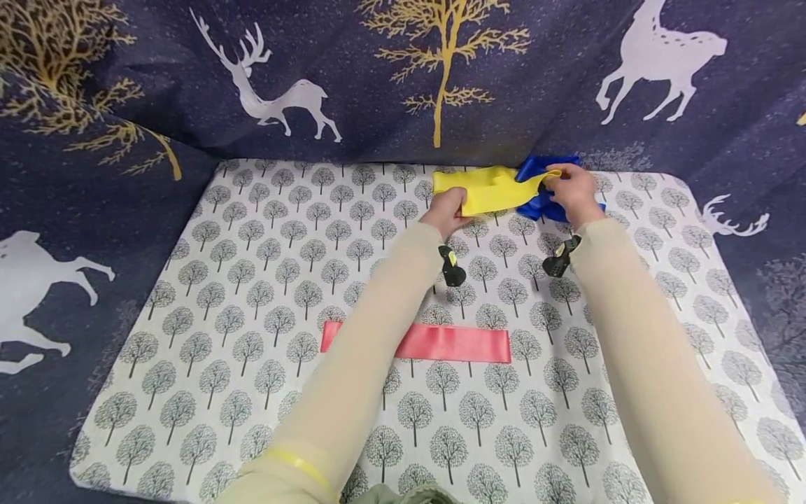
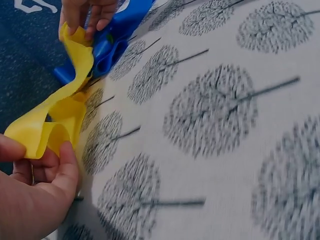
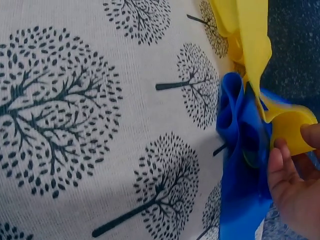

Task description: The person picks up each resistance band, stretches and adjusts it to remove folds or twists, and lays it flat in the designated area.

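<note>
A yellow elastic band [image 1: 497, 196], flat and wide like an exercise loop, is stretched between both hands at the far edge of the table. My left hand [image 1: 447, 210] pinches its left end between thumb and fingers, as the left wrist view also shows. Its right end is pinched by my right hand [image 1: 574, 192]. Beneath and behind that hand lies a crumpled blue band [image 3: 245, 200], folded into loops in the right wrist view. A pink band [image 1: 456, 343] lies flat nearer to me, partly covered by my left forearm.
The table's white cloth [image 1: 252, 350] is printed with grey trees. Behind it hangs a dark blue curtain [image 1: 378, 84] with deer and golden trees, meeting the table's far edge. Each wrist wears a small black camera [image 1: 452, 267].
</note>
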`<state>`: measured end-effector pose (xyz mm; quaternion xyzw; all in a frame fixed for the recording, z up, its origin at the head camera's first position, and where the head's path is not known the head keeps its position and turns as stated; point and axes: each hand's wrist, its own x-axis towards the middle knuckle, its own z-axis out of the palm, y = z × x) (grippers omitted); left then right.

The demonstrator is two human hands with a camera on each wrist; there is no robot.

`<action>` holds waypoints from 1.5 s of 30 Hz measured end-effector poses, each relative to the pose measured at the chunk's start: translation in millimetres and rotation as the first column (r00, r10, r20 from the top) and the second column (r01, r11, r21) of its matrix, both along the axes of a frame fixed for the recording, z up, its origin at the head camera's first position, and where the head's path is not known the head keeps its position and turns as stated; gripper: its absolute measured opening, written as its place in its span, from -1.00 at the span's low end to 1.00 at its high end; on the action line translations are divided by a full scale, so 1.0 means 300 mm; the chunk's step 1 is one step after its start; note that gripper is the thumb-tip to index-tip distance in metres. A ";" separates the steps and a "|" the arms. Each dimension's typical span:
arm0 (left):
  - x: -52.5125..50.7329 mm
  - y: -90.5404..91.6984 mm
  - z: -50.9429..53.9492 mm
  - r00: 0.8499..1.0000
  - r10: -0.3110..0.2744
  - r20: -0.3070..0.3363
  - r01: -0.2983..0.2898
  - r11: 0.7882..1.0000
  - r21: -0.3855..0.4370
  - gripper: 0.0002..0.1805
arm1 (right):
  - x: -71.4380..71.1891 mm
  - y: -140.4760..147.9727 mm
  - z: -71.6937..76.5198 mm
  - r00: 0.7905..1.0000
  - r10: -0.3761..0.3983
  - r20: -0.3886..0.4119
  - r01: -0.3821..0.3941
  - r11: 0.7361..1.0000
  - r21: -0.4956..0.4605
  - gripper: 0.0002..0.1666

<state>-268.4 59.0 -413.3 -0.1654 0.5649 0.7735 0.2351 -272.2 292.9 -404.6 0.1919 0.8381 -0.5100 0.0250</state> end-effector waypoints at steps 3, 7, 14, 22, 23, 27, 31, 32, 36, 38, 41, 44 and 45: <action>-0.014 -0.047 0.003 1.000 -0.015 -0.004 0.015 1.000 0.013 -0.84 | -0.011 -0.031 -0.008 0.999 0.024 -0.022 -0.024 1.000 0.015 -0.43; -0.024 -0.118 0.008 0.999 -0.048 0.006 0.048 0.999 -0.009 -0.68 | -0.016 -0.065 -0.020 0.999 0.042 -0.013 -0.041 0.997 0.063 -0.37; -0.014 -0.224 0.021 0.993 -0.108 0.040 0.111 0.990 -0.084 -0.47 | -0.001 -0.073 -0.032 0.992 0.098 0.075 -0.110 0.976 0.186 -0.40; -0.014 -0.295 0.019 0.980 -0.198 0.014 0.197 0.962 -0.191 -0.54 | -0.004 -0.077 -0.032 0.993 0.083 0.087 -0.102 0.963 0.248 -0.49; -0.014 -0.302 0.018 0.980 -0.201 0.012 0.198 0.957 -0.210 -0.54 | -0.005 -0.079 -0.029 0.992 0.086 0.088 -0.104 0.965 0.239 -0.49; -0.020 -0.324 0.017 0.982 -0.186 0.017 0.184 0.944 -0.275 -0.54 | -0.011 -0.086 -0.020 0.985 0.097 0.141 -0.122 0.976 0.178 -0.43; -0.025 -0.338 0.016 0.989 -0.148 0.028 0.149 0.934 -0.325 -0.52 | -0.011 -0.085 -0.011 0.975 0.117 0.187 -0.142 0.982 0.126 -0.37; -0.027 -0.339 0.014 0.989 -0.147 0.029 0.148 0.929 -0.338 -0.51 | -0.009 -0.082 -0.010 0.975 0.124 0.186 -0.149 0.981 0.124 -0.37; -0.028 -0.346 0.005 0.987 -0.159 0.020 0.155 0.915 -0.372 -0.49 | -0.005 -0.073 -0.008 0.978 0.151 0.146 -0.171 0.976 0.138 -0.45; -0.027 -0.350 0.000 0.988 -0.156 0.004 0.145 0.910 -0.388 -0.48 | -0.004 -0.071 -0.008 0.982 0.153 0.111 -0.169 0.973 0.155 -0.49; -0.027 -0.359 -0.005 0.991 -0.132 -0.032 0.108 0.906 -0.409 -0.49 | -0.002 -0.066 -0.009 0.990 0.128 0.064 -0.137 0.978 0.159 -0.50; -0.028 -0.369 -0.005 0.992 -0.112 -0.065 0.073 0.900 -0.430 -0.49 | 0.008 -0.056 -0.002 0.994 0.102 0.038 -0.106 0.983 0.150 -0.47; -0.030 -0.374 -0.006 0.991 -0.112 -0.074 0.070 0.899 -0.432 -0.48 | 0.013 -0.052 0.002 0.994 0.101 0.034 -0.105 0.985 0.137 -0.45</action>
